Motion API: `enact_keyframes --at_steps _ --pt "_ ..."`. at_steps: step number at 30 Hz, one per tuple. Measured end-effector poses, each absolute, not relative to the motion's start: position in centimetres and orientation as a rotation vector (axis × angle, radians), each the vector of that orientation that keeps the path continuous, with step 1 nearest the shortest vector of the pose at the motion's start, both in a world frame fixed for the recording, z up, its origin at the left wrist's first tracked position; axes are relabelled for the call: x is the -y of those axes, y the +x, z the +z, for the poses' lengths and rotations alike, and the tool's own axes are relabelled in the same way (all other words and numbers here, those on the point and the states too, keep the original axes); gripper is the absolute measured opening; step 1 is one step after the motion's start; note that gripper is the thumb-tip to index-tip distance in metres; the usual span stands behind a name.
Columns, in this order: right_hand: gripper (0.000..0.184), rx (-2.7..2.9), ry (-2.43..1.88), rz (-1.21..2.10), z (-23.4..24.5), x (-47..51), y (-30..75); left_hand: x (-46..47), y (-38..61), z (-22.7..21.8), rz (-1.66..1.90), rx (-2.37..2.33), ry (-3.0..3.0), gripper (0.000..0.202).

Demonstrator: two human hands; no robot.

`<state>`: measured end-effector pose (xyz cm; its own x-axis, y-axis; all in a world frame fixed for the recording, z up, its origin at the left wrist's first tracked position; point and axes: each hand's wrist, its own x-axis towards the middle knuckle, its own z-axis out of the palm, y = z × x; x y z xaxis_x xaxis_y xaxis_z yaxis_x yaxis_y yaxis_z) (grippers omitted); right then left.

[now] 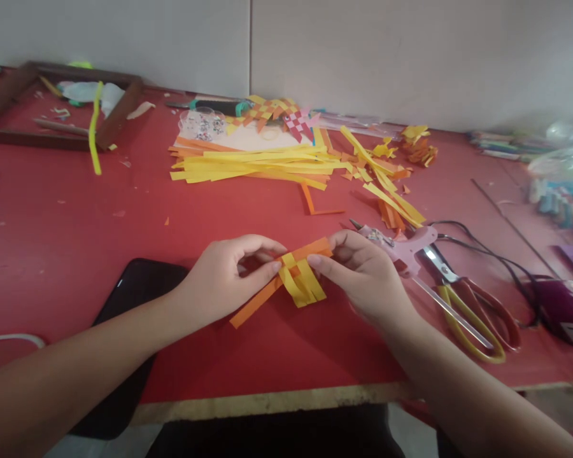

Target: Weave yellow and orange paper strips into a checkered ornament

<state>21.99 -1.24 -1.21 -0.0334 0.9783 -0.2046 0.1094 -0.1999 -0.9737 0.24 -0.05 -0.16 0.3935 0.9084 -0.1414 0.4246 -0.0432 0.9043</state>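
Observation:
Between my two hands is a small weave of yellow and orange paper strips, held just above the red table. My left hand pinches its left side between thumb and fingers; an orange strip end sticks out below that thumb, toward the lower left. The right side is pinched by my right hand, its thumb on the front and its fingers curled behind. Loose yellow ends hang down from the weave. Beyond my hands lies a bundle of long yellow and orange paper strips, with a bent orange strip nearer to me.
A pink glue gun and scissors lie right of my right hand. A black phone is under my left forearm. At the back are finished woven pieces, paper scraps and a brown wooden frame.

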Motion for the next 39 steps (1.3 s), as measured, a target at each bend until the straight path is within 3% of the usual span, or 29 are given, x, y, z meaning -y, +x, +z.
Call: enact_keyframes --at_steps 3,6,10,12,14,20,39 --pt "0.042 1.346 -1.506 1.261 -1.7 1.4 22.0 0.3 0.0 -0.3 0.573 -1.265 1.84 0.03" --pt "0.045 1.545 -1.537 0.947 -2.3 1.5 22.1 0.7 -0.2 -0.5 0.49 -1.272 2.078 0.022" --pt "0.022 1.884 -1.454 0.322 -2.1 1.7 22.2 1.0 -0.3 -0.6 0.437 -1.232 2.373 0.026" --pt "0.009 2.028 -1.389 0.191 -1.7 2.0 22.1 1.0 -0.3 -0.6 0.453 -1.213 2.398 0.029" --pt "0.008 2.12 -1.331 0.205 -1.4 2.3 21.8 0.9 -0.4 -0.6 0.476 -1.196 2.379 0.03" --pt "0.033 2.259 -1.291 0.266 -1.5 3.2 21.2 0.5 -0.7 -0.8 0.526 -1.094 2.344 0.02" --pt "0.051 2.402 -1.331 0.403 -1.5 3.0 22.1 0.2 -0.9 -1.3 0.5 -0.941 2.604 0.027"
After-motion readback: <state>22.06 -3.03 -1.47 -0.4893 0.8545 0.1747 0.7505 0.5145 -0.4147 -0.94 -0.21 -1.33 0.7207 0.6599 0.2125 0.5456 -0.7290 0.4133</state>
